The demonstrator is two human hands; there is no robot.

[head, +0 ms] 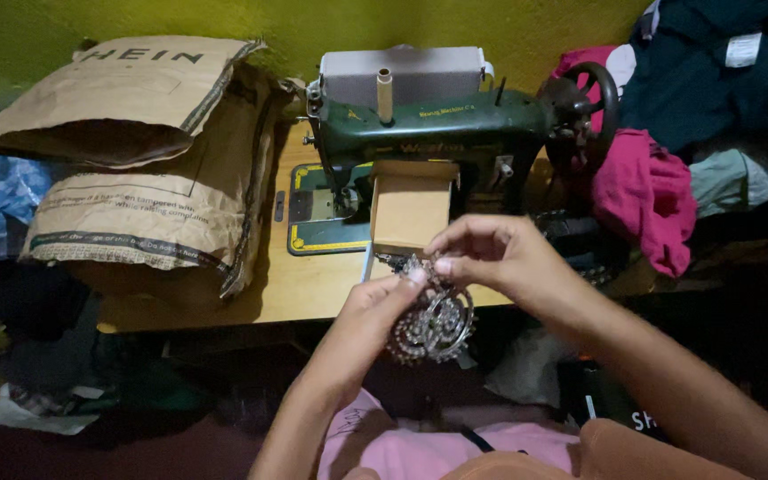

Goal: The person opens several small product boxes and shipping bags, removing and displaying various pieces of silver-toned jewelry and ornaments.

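Both hands meet in the lower middle of the frame, working on a sparkly silver ornament (433, 324), a round lacy thing that looks like jewelry or beaded trim, hard to say which. The left hand (368, 327) comes up from below with its fingers curled under the ornament and the thumb pressed on its upper edge, so it's clamped on it. The right hand (491, 253) reaches in from the lower right, fingertips pinched tight on the top of the same piece, right beside the left thumb. Below the hands there's pink cloth (420, 449) on the person's lap at the bottom edge. Just above the hands sits a small wooden box (411, 209), tilted toward the camera, and behind that a dark green sewing machine (428, 120) with its black handwheel (590, 102) off to the right, all on a wooden table (295, 284). A cardboard tube (385, 93) stands upright on top of the machine. On the left side of the frame two big brown paper sacks (144, 169) are stacked, one on the other, leaning onto the table. Upper right is a heap of clothes: a magenta cloth (646, 200) hanging just beside the handwheel and dark teal fabric (713, 76) above it. The wall (224, 20) at the back is yellow-green.
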